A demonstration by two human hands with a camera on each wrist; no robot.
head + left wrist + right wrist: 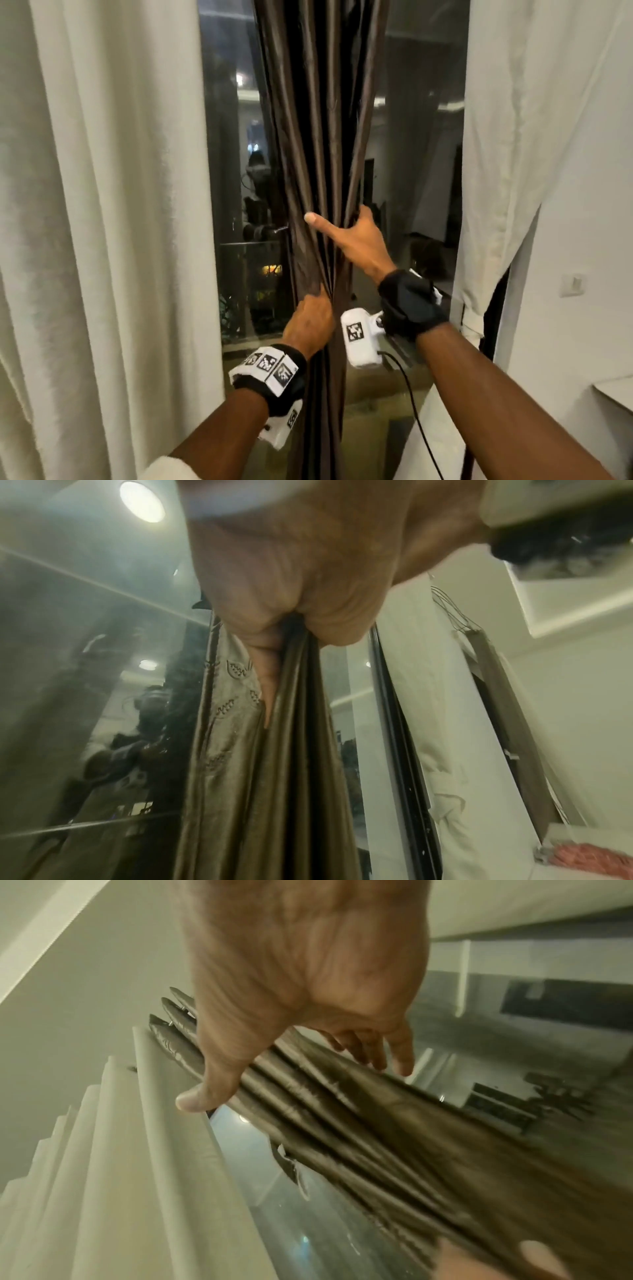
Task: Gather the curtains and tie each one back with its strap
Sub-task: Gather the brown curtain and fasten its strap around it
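Observation:
A brown satin curtain point(318, 120) hangs gathered into a narrow bundle in front of the dark window glass. My right hand point(346, 233) wraps that bundle at mid height, thumb stretched across the front, fingers round the right side. Lower down, my left hand point(313, 315) pinches the folds. The left wrist view shows my left hand point(291, 601) squeezing the brown curtain point(291, 777) between thumb and fingers, with an embroidered part beside them. Seen from the right wrist, my right hand point(281, 1010) spans the brown curtain point(342, 1110). I see no strap.
White curtains hang at the left point(102, 205) and at the right point(513, 137); the right one is drawn in near its lower end. A wall switch point(575, 284) and a white ledge point(613, 387) are at the far right. The window glass point(233, 171) reflects the room.

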